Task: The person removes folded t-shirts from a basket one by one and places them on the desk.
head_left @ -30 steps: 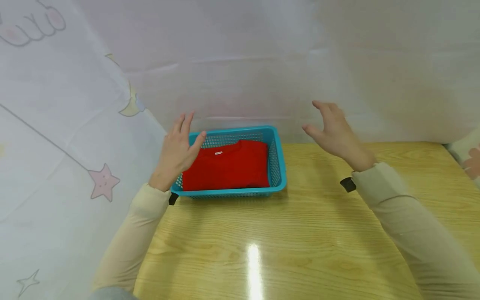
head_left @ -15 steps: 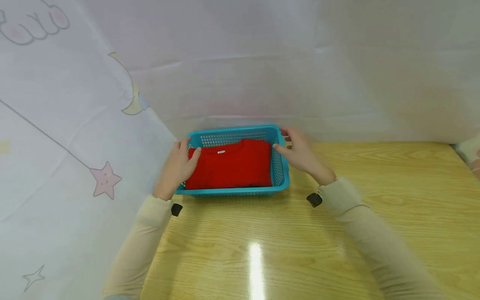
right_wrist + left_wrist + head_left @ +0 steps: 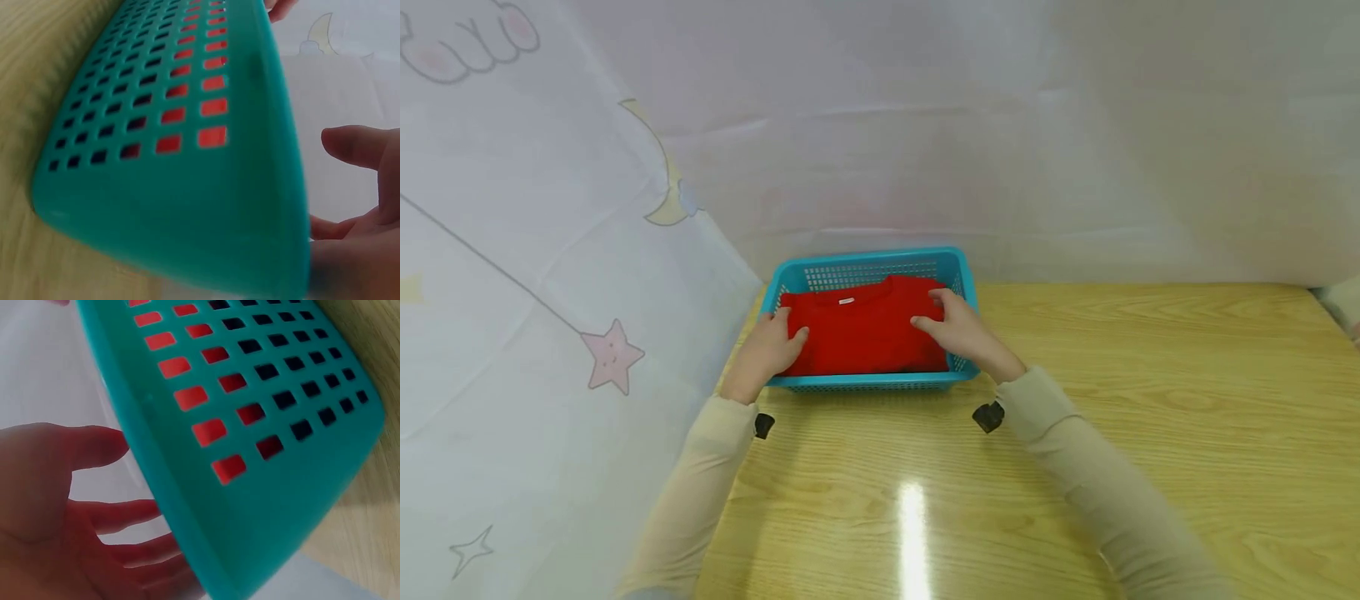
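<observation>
A blue plastic basket (image 3: 857, 381) with a perforated wall stands on the wooden table, and inside it lies a folded red shirt (image 3: 865, 337) with a white neck label. My left hand (image 3: 767, 346) is over the basket's left end, thumb and fingers spread apart. Over the right end of the shirt, my right hand (image 3: 958, 329) has its thumb and fingers apart, with nothing between them. In the left wrist view the left fingers (image 3: 134, 550) reach past the basket's rim and are partly hidden behind it. The right wrist view has the right thumb (image 3: 353, 145) above the rim.
The wooden table (image 3: 1075, 433) extends to the right and toward the front. A pale cloth backdrop (image 3: 910, 150) rises right behind the basket, and a printed cloth (image 3: 527, 433) borders the left side.
My right hand has come left from beside the basket to over the shirt. My left hand has lowered and shifted slightly toward the basket. The basket and shirt stay in place.
</observation>
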Motion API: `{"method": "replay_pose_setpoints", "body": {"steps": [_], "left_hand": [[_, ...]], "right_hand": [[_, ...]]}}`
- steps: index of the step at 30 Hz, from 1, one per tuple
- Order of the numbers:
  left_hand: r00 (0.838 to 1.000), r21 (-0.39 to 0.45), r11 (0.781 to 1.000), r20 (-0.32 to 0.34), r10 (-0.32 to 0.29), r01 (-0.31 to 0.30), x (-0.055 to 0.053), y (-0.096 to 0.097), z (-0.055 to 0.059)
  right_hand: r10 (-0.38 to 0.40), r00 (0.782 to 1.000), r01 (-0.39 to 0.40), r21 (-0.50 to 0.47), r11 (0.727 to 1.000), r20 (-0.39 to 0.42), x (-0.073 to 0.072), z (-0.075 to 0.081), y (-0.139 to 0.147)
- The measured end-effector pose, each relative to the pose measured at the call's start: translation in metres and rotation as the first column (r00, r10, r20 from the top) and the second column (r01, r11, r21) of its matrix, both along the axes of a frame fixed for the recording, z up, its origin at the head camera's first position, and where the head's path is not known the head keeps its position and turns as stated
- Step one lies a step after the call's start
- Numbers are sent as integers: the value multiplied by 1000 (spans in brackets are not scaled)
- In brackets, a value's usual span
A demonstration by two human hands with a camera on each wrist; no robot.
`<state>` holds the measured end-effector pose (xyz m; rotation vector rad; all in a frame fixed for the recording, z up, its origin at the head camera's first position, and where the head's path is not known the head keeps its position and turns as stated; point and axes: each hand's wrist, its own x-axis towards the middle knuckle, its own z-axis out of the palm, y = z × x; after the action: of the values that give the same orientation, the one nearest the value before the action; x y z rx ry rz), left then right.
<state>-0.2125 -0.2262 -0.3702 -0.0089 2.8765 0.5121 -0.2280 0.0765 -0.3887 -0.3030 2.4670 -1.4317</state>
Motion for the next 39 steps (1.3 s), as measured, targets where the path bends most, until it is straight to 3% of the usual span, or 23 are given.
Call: {"method": "replay_pose_setpoints", "body": {"steps": [9,19,23,31,35,39], "left_hand": [[993,56,996,102,60,-66,-5,6,-9],[991,100,988,75,112,-120,-5,5,-24],[990,56,990,57,130,-133,-4,10,-26],[994,-152,984,32,100,-94,-1,17,-26],[991,-150,984,81,110,-97,-3,16,-26],[985,-83,989,112,133,-124,-7,12,-28]], "right_hand": [[-63,992,63,5,998,110,-1,-12,-16],[-59,970,60,3,998,237,-3,-20,-21],[-52,958,49,17,999,283,-4,-21,-19],[-46,953,28,62,998,301,-6,-22,-20],[-50,949,31,67,997,311,-6,-23,-20],[-63,948,51,47,998,313,-5,-22,-20]]}}
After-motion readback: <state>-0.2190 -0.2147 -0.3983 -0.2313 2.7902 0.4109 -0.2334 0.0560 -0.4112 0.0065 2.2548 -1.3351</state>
